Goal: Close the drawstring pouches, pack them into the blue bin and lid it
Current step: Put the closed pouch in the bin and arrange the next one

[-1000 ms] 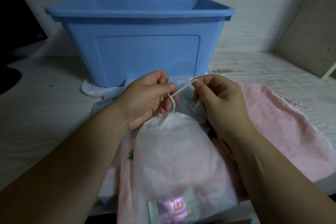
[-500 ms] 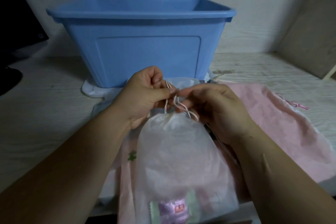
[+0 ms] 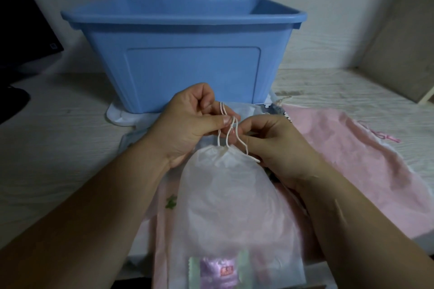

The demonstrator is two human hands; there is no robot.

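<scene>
Head view: both hands, left hand and right hand, pinch the white drawstring of a cinched translucent pouch, just before the open blue bin on the counter.

1. A dark monitor stands at the far left.
2. Its black base rests on the pale wood-grain table.
3. A tan wooden board leans at the right.
</scene>
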